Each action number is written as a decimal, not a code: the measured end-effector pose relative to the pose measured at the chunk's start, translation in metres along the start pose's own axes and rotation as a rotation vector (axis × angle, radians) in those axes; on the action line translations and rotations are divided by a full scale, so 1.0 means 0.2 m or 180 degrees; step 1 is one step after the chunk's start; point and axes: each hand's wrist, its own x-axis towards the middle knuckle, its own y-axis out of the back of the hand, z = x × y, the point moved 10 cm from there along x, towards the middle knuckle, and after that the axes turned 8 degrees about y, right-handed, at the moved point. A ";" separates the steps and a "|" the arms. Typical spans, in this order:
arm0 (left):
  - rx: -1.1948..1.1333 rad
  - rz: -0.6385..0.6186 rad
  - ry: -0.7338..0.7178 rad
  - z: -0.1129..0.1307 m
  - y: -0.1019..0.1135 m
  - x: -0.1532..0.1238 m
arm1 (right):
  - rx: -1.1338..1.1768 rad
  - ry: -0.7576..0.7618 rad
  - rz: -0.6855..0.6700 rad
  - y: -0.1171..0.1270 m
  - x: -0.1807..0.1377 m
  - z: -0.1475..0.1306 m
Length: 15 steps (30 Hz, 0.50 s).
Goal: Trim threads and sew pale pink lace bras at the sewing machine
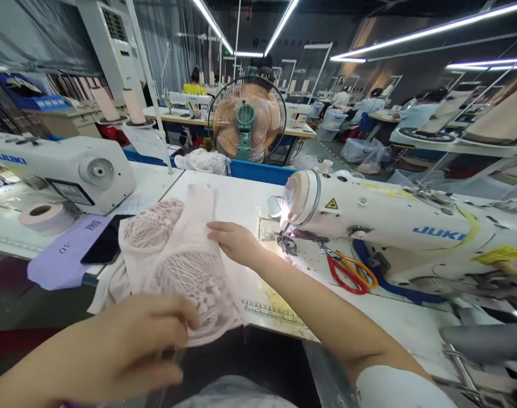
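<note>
A pale pink bra with lace-patterned cups lies on the white sewing table, its lower cup reaching over the front edge. My right hand pinches the side edge of its upper plain band between thumb and fingers. My left hand, blurred by motion, hovers in front of the lower cup. Its fingers are loosely curled with the thumb apart, and nothing shows in them. Right of my right hand stands a lit JUKI sewing machine. Scissors with red and orange handles lie beside its base.
A phone and purple sheet lie left of the bra, near a tape roll. Another sewing machine stands further left. Behind the table are a large fan and white lacy pieces. People sit at distant machines.
</note>
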 end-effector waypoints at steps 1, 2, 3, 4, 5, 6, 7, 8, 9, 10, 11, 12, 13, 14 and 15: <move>-0.0062 -0.0230 0.0022 -0.06 -0.05 0.06 | 0.0057 -0.0052 -0.0123 -0.10 -0.07 0.04; -0.0001 -0.0307 0.0150 -0.15 -0.07 0.13 | 0.0097 -0.0111 -0.0221 -0.19 -0.13 0.07; 0.0208 -0.0051 0.0437 -0.27 -0.05 0.21 | 0.0127 -0.0164 -0.0281 -0.26 -0.19 0.09; 0.0546 0.0067 0.0706 -0.38 -0.04 0.28 | 0.0142 -0.0205 -0.0317 -0.31 -0.24 0.11; 0.0919 0.0112 0.0805 -0.46 -0.04 0.35 | 0.0144 -0.0234 -0.0333 -0.34 -0.28 0.11; 0.1067 0.0136 0.0839 -0.53 -0.06 0.40 | 0.0133 -0.0251 -0.0339 -0.36 -0.31 0.11; 0.1203 0.0101 0.0828 -0.57 -0.08 0.45 | 0.0112 -0.0260 -0.0341 -0.37 -0.33 0.11; 0.1306 0.0027 0.0769 -0.59 -0.12 0.50 | 0.0085 -0.0265 -0.0342 -0.37 -0.34 0.10; 0.1371 -0.0070 0.0699 -0.60 -0.16 0.54 | 0.0054 -0.0271 -0.0340 -0.37 -0.34 0.10; 0.1451 -0.0177 0.0630 -0.60 -0.21 0.57 | 0.0021 -0.0276 -0.0339 -0.37 -0.34 0.09; 0.1536 -0.0280 0.0568 -0.59 -0.25 0.61 | -0.0012 -0.0278 -0.0337 -0.36 -0.34 0.09; 0.1619 -0.0366 0.0522 -0.59 -0.28 0.64 | -0.0041 -0.0277 -0.0339 -0.36 -0.34 0.08; 0.1703 -0.0435 0.0492 -0.59 -0.31 0.68 | -0.0065 -0.0270 -0.0343 -0.37 -0.34 0.08; 0.1792 -0.0485 0.0481 -0.59 -0.34 0.71 | -0.0084 -0.0259 -0.0350 -0.37 -0.34 0.07; 0.1881 -0.0523 0.0486 -0.59 -0.35 0.75 | -0.0097 -0.0244 -0.0356 -0.38 -0.34 0.07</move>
